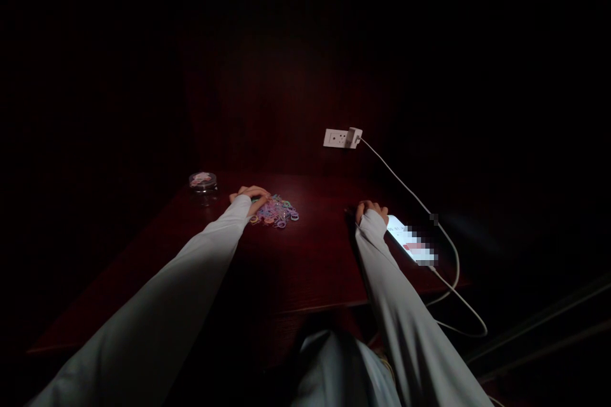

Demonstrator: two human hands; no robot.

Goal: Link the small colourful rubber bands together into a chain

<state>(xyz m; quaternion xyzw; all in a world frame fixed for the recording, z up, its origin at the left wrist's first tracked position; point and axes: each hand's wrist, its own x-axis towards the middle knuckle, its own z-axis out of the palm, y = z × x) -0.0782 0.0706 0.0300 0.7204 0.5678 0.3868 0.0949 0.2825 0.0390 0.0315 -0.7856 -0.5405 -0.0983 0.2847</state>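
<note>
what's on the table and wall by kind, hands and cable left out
pile of coloured loops: 1 (single loops too tangled to count)
phone: 1
round clear container: 1
socket plate: 1
charger: 1
total: 5

So it's a loose little heap of small elastic bands (281, 211), pastel stuff mostly, lots of purple and pink with bits of blue, green and yellow mixed in. They're all tangled together, sitting low and flat on the dark reddish tabletop (305, 261), a few loops round the edge easier to pick out. Left side's partly behind the left hand (252, 197).
</note>
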